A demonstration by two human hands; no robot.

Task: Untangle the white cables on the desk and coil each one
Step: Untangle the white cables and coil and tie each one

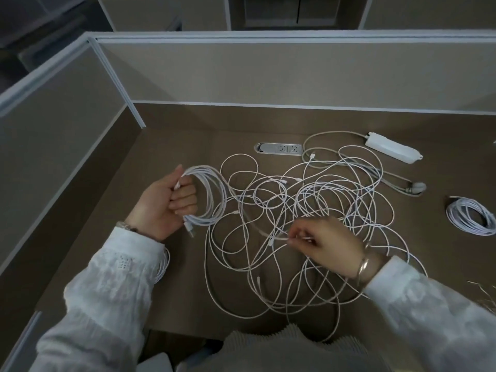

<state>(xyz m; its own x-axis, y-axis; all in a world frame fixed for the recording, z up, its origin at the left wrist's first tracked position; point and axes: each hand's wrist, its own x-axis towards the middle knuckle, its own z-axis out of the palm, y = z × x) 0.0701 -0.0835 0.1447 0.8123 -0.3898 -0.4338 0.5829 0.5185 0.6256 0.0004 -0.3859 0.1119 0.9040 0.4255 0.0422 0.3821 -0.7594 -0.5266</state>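
Cables: partly wound coil (208, 196) gripped in left hand (167, 202), raised at counter (174, 288) left. Tangle (303, 229) spread mid-counter. Right hand (320, 244) pinches loose strand (279, 237) over tangle. Finished coil (471, 216) at right edge. Advice: feed strand slowly, lift it clear of crossings, keep loops even, don't yank knots tight.

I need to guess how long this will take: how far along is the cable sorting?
Done: one coiled cable lies at the desk's right edge. In hand: the left hand grips a nearly finished coil, while the right hand pinches a strand of the tangle. Left: that large tangle, still spread across the desk.
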